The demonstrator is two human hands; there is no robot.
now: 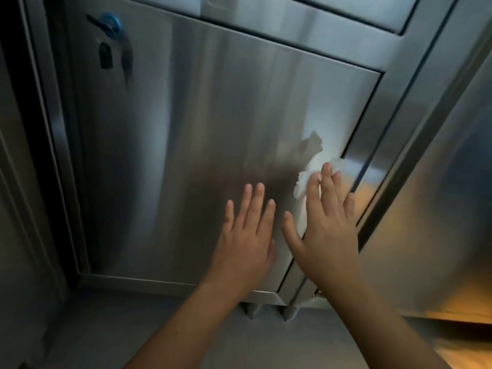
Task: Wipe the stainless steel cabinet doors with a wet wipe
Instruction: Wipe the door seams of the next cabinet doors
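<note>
Your right hand (328,222) presses the wipe (310,177) flat against the door (202,123), fingers straight. Your left hand (246,235) lies open on the door just beside it, not touching the wipe.

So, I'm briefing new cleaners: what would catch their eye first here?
The left hand lies flat on the stainless steel cabinet door, low and right of centre. The right hand presses a crumpled white wet wipe near the door's right edge. Top left, a dark tag hangs below a blue lock fitting.
</note>
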